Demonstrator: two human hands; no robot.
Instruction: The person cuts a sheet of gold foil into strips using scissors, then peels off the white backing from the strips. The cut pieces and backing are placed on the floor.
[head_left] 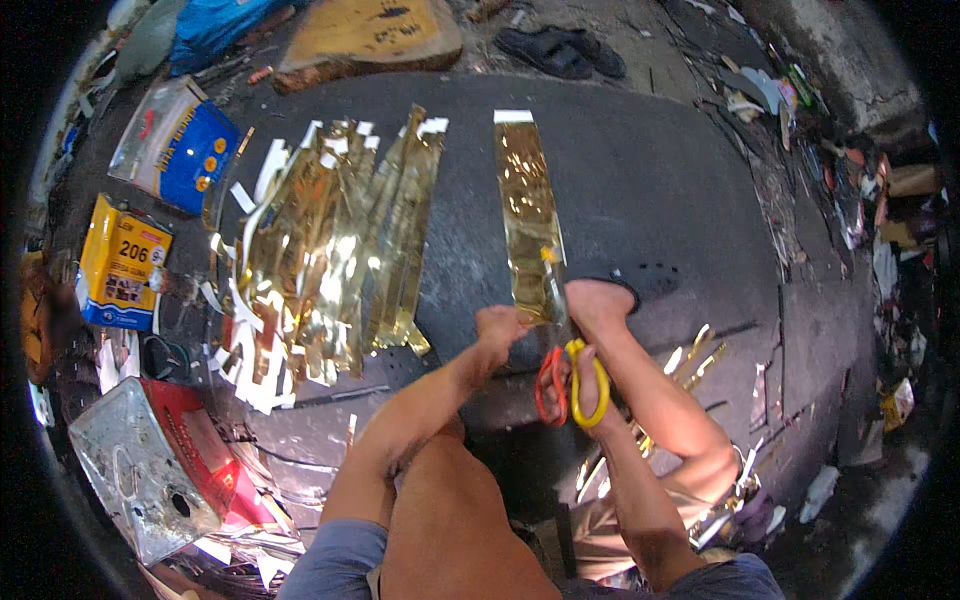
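A wide strip of shiny gold foil (526,190) with a white far end lies lengthwise on the dark mat. My left hand (503,328) pinches its near end. In my right hand (592,392) is a pair of scissors with one red and one yellow handle (600,410). Their blades point away from me along the right edge of the foil, near its lower part; whether they are parted is hard to make out. To the left lies a spread pile of narrower gold strips (340,250), several with white ends.
A dark mat (640,180) covers the floor. At left stand a yellow-and-blue container (125,265), a blue-and-white pack (185,145) and a dented metal can (130,480). A wooden block (370,40) and black slippers (555,50) lie at the far edge. Scraps line the right side.
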